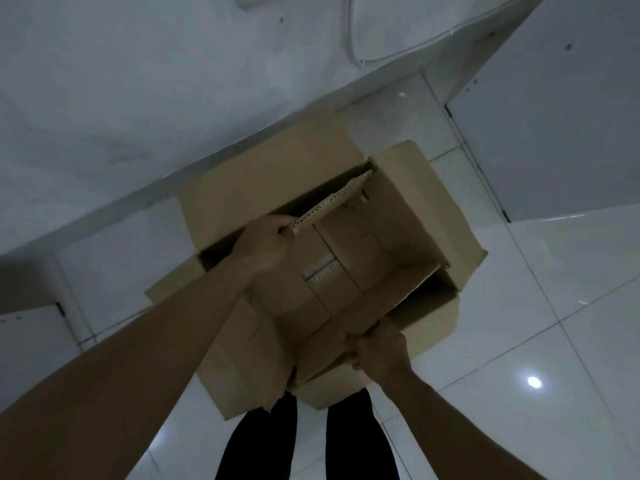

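A large brown cardboard box [433,209] stands open on the white tiled floor, its flaps folded outward. Inside it sits a smaller open carton [367,251] with corrugated edges. My left hand [265,242] grips the far edge of that inner carton with curled fingers. Its near edge is gripped by my right hand [379,351], close to the big box's front wall. At the bottom of the inner carton lie smaller brown packs [325,271] with a pale printed strip.
A white wall [138,98] runs just behind the box, with a cable [353,36] hanging down it. A white door or panel [554,126] stands at the right. My legs in dark trousers [263,441] are right in front of the box. Glossy floor tiles [554,323] spread to the right.
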`<action>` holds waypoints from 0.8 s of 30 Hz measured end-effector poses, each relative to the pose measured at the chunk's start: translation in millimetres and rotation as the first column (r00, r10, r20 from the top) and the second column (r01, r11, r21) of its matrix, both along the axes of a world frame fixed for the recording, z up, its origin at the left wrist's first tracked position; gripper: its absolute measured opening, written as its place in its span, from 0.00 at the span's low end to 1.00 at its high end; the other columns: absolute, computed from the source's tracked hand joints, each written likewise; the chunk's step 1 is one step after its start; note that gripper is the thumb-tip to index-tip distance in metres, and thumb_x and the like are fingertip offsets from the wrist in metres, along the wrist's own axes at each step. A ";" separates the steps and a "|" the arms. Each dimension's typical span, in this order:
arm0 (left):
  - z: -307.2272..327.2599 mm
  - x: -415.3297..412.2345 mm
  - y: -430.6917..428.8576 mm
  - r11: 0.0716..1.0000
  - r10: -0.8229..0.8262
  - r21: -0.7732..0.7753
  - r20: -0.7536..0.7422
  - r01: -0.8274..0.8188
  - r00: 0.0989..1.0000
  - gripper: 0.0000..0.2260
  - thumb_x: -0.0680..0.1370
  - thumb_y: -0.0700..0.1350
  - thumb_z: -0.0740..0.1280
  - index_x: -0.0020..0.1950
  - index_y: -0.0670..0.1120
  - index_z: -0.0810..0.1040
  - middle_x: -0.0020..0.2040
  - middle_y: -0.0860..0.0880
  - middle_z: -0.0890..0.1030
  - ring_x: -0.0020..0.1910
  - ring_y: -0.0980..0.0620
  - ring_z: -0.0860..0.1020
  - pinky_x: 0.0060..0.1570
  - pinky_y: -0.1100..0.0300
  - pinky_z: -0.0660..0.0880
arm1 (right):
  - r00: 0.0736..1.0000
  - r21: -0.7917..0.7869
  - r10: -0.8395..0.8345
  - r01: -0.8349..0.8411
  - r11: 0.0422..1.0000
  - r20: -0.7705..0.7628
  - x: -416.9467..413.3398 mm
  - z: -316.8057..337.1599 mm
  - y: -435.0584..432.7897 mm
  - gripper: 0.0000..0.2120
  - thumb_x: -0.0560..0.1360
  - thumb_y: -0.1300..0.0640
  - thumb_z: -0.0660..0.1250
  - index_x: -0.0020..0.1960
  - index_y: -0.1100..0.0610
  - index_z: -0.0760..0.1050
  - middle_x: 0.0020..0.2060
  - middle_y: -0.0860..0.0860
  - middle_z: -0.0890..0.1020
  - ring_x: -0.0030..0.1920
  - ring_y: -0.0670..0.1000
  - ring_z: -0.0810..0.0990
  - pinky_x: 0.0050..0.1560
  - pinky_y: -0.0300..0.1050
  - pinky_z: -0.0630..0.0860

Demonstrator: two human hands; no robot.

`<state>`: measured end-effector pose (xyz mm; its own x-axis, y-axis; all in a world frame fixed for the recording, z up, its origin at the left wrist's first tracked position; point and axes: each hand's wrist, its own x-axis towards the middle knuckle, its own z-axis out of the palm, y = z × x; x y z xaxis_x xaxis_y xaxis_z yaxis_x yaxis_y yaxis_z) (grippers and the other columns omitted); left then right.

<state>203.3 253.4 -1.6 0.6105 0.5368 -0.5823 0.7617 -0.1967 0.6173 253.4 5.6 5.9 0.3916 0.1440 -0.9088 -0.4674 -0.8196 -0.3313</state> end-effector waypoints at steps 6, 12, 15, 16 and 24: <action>-15.1 -7.7 -18.6 0.997 0.080 -0.017 -0.026 -0.081 0.996 0.15 0.81 0.50 0.61 0.66 0.52 0.76 0.64 0.49 0.78 0.56 0.53 0.77 0.48 0.64 0.69 | 0.983 -0.019 0.173 -0.174 0.985 -0.065 20.5 -9.0 -15.4 0.11 0.68 0.52 0.75 0.38 0.60 0.80 0.32 0.57 0.85 0.26 0.53 0.79 0.29 0.46 0.76; -5.5 -52.7 -24.9 0.961 0.271 0.068 -0.075 -0.267 0.960 0.12 0.78 0.46 0.65 0.61 0.48 0.78 0.60 0.50 0.80 0.52 0.59 0.73 0.43 0.75 0.64 | 0.855 -0.067 0.459 -0.457 0.887 0.242 63.6 -3.7 -17.0 0.10 0.73 0.54 0.69 0.48 0.60 0.78 0.42 0.58 0.83 0.44 0.61 0.83 0.45 0.57 0.80; -3.3 -84.7 -36.4 0.922 0.358 0.180 -0.060 -0.343 0.932 0.11 0.77 0.45 0.66 0.58 0.49 0.79 0.56 0.50 0.80 0.49 0.57 0.75 0.42 0.69 0.68 | 0.616 -0.231 0.646 -0.619 0.751 0.451 94.9 -5.9 -8.3 0.15 0.76 0.50 0.67 0.56 0.60 0.76 0.46 0.58 0.83 0.45 0.60 0.82 0.44 0.49 0.79; -3.3 -93.8 -41.4 0.889 0.428 0.203 -0.051 -0.410 0.902 0.11 0.76 0.44 0.67 0.58 0.49 0.80 0.56 0.49 0.80 0.50 0.55 0.76 0.44 0.66 0.69 | 0.554 -0.254 0.657 -0.634 0.731 0.511 104.2 -7.1 -4.3 0.15 0.76 0.50 0.66 0.57 0.59 0.76 0.46 0.58 0.83 0.45 0.60 0.82 0.44 0.47 0.77; -10.0 -110.6 -72.1 0.594 0.801 0.316 -0.147 -0.740 0.580 0.10 0.73 0.41 0.68 0.55 0.44 0.80 0.51 0.41 0.81 0.51 0.41 0.78 0.48 0.57 0.73 | 0.427 -0.260 0.668 -0.688 0.677 0.609 136.8 -27.2 24.2 0.26 0.77 0.54 0.65 0.72 0.61 0.64 0.57 0.63 0.76 0.54 0.65 0.76 0.49 0.56 0.75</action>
